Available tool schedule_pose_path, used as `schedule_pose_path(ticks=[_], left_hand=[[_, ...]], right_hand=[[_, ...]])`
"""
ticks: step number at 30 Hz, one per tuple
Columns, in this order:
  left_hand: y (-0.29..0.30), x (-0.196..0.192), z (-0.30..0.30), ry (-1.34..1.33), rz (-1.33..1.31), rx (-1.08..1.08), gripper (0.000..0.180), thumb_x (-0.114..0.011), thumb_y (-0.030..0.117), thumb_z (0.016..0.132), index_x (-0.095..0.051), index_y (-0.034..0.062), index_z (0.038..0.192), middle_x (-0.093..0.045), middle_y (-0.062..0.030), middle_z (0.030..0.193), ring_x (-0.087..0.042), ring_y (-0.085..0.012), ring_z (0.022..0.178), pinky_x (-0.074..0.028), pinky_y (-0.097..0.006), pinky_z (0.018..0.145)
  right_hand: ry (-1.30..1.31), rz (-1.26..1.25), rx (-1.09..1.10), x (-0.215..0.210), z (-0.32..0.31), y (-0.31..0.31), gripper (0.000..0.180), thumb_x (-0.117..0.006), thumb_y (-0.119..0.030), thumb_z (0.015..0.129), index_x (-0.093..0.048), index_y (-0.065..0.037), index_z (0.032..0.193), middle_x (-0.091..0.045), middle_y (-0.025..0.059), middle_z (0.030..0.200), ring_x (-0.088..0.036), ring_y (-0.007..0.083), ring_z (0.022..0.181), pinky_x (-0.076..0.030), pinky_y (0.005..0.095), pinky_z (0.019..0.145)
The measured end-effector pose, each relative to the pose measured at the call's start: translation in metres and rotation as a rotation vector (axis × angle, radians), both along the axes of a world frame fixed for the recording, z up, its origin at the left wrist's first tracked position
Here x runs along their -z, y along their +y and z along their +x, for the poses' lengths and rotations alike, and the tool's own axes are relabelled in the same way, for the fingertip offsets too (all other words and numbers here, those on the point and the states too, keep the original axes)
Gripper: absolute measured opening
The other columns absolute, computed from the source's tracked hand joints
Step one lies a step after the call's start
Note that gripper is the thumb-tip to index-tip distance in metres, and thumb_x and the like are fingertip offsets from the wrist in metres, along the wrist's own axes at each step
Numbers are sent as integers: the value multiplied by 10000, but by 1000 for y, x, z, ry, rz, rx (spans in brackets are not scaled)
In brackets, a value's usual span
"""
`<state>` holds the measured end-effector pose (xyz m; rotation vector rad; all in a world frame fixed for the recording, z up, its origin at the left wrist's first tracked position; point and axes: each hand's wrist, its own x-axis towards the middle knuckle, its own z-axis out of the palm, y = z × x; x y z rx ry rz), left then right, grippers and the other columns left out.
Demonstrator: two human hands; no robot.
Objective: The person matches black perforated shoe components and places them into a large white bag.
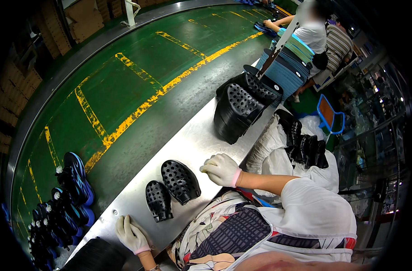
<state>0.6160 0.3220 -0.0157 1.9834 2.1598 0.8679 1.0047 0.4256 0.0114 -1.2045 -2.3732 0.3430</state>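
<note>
Two black shoe uppers (180, 181) full of round holes lie side by side on the bare metal bench (197, 144), between my hands. The smaller upper (158, 201) is the one on the left. My left hand (133, 235), in a white glove with a pink cuff, rests on the bench with its fingers stretched and slightly apart. My right hand (222, 170), gloved alike, is beside the larger upper without touching it. Its fingers are bent and pressed together, and the palm side is hidden. Past it stands a thick stack of nested black perforated uppers (240, 106).
A green conveyor (138, 108) with yellow lines runs beyond the bench, carrying blue-and-black sandals (77, 180) at left. Blue sole sheets (285, 67) are piled behind the uppers. White bags (278, 167) with black pieces lie at right. Two people (312, 36) sit farther along.
</note>
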Motion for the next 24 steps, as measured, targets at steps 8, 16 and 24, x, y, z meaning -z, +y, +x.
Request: schedule_pose_path(ticks=[8,16,24], left_hand=[[0,1,0,7,-15,1,268,-513,2,857,-655,-30,1081,-588,-191,1181,-532,-364,1106,-400,-443,986],[4,2,3,-6,-15,-13,267,-515,7,854,-652,-25,1080,-587,-186,1162,-532,-357,1102,-397,-439,991],[5,-4,5,16,0,20,279,-503,28,858,-647,-30,1090,-581,-196,1171,-528,-361,1108,-393,-442,997]], right_hand=[[5,5,11,-3,4,1,180,-586,-77,750,-615,-95,926,-602,66,805,-561,294,747,-454,425,650],[3,-6,9,-5,7,3,200,-584,-86,714,-627,-82,909,-612,87,798,-593,310,731,-475,433,655],[20,-11,10,-8,10,3,192,-568,-101,723,-626,-81,905,-612,101,784,-598,323,738,-477,439,657]])
